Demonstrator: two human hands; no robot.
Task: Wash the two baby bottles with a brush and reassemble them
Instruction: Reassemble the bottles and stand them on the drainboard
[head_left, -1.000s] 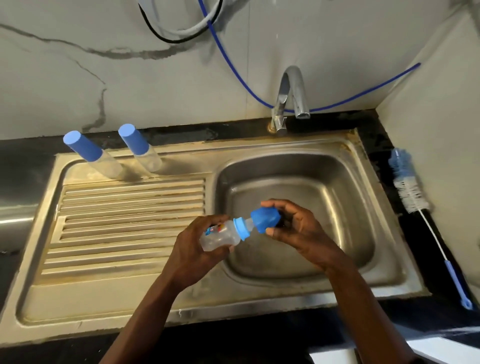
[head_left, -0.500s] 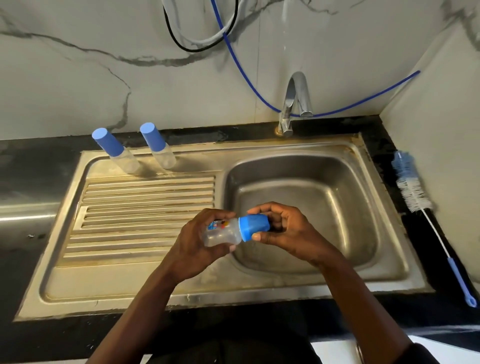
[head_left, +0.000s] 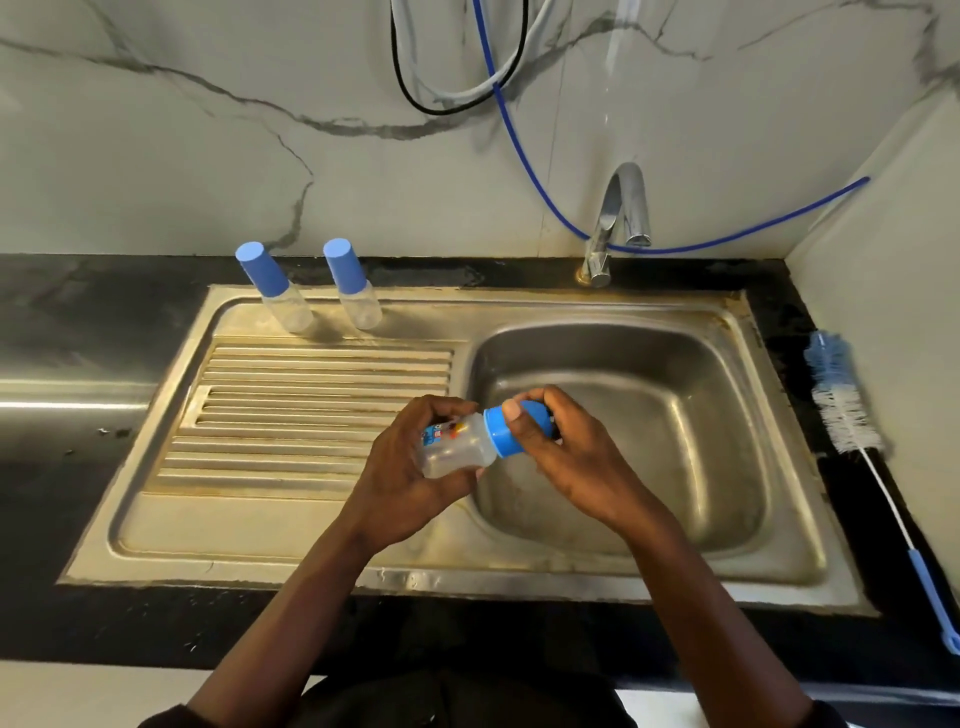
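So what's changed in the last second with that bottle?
The right hand pushed the blue cap leftward onto the bottle, closing the gap where the teat showed; it now grips the seated cap. The left hand kept holding the bottle. The two capped bottles and brush stayed put.

The blue cap (head_left: 500, 435), off the bottle (head_left: 457, 453) a second ago, now sits on its neck, seemingly fully seated. The right hand (head_left: 571, 462) now wraps further round the cap.

The colourful print on the held bottle (head_left: 454, 449) seems too blurred to read.
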